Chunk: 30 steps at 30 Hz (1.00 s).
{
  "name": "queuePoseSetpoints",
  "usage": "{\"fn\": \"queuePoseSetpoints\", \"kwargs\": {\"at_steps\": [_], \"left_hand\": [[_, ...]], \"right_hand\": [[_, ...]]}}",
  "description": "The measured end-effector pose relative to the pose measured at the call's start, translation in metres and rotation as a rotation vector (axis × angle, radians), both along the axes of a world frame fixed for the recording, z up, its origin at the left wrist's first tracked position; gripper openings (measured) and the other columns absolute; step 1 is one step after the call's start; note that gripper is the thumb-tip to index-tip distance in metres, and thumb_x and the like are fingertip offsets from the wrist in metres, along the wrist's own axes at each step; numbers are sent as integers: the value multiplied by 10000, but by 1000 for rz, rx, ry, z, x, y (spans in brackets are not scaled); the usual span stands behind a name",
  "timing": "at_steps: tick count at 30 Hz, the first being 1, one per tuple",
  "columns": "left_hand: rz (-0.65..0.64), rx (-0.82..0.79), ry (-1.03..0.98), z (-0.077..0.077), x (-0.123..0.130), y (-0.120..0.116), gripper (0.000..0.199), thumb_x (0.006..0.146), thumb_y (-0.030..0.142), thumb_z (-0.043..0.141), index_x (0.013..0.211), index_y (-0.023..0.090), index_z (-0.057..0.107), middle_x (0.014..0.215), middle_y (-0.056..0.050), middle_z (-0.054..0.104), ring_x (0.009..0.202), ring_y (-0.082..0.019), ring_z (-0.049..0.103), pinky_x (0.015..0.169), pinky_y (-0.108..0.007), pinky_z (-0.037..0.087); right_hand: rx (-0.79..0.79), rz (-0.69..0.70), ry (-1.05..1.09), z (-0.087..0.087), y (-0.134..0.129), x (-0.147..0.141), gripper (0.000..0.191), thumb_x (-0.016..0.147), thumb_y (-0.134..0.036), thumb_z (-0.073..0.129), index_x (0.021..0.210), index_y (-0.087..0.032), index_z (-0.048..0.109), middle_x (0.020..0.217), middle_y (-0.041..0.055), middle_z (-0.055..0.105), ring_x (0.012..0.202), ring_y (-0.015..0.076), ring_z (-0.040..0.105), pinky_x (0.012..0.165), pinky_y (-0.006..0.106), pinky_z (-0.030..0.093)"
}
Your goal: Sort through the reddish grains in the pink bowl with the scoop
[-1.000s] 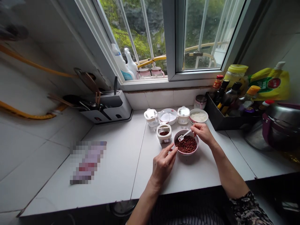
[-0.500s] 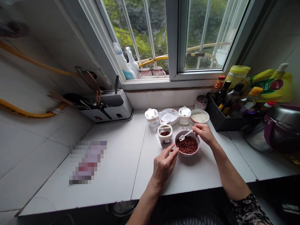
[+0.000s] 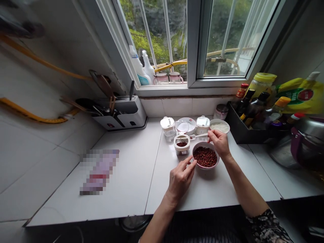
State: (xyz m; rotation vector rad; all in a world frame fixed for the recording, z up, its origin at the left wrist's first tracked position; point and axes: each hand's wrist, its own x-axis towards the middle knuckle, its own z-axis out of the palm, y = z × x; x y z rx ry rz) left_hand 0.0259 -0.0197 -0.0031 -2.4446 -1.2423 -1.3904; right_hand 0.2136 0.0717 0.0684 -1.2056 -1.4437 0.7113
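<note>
The white spoon point(image 3: 200, 135) has moved from inside the pink-rimmed bowl point(image 3: 205, 167) to above its far edge, its scoop now close to the open jar point(image 3: 182, 151). The bowl, the landmark here, has stayed on the table point(image 3: 129, 189), filled with dark red grains point(image 3: 205, 157).

The right hand point(image 3: 219, 143) is closed on the spoon's handle, pinching its end between thumb and fingers, above the bowl's far right side. The left hand point(image 3: 180, 177) has its fingertips against the bowl's near left rim; whether they pinch it or only rest there, I cannot tell.

Left of the bowl stands the open jar, with similar grains inside. Behind the bowl are two lidded jars, one farther left point(image 3: 167, 125) and one nearer point(image 3: 203, 125), with a white dish point(image 3: 191, 122) between them. A patterned bowl point(image 3: 228, 128) of pale contents sits behind and to the right. The scoop seems to hold a few grains, though it is too small to be sure. Well to the bowl's right is a dark box point(image 3: 244, 135) of bottles.
</note>
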Motion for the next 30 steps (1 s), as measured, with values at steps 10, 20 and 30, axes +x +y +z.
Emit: {"fn": "queuePoseSetpoints", "kwargs": {"at_steps": [10,20,30], "left_hand": [[17,15,4,-2,0,1,306,963,128,509,1211,218,665,1198,-123,696,890,-176,719,771,-277,608],[-2,-13,-2,0,-1,0,290,967,139,523,1208,214,665,1146,-112,714,991,-195,710,811,-287,608],[-8,-25,-8,0,-3,-1,316,964,137,526,1233,233,662,1136,-106,717,965,-189,715,817,-285,607]], "right_hand": [[517,111,-614,-3,-17,-25,215,938,-260,487,758,-229,601,701,17,643,669,171,570,1001,416,391],[121,57,-260,10,-20,26,289,867,-363,552,615,-220,562,591,24,598,621,181,545,673,326,452],[73,181,-515,-1,-16,20,317,843,-332,535,547,-218,520,554,20,580,577,150,477,662,300,391]]}}
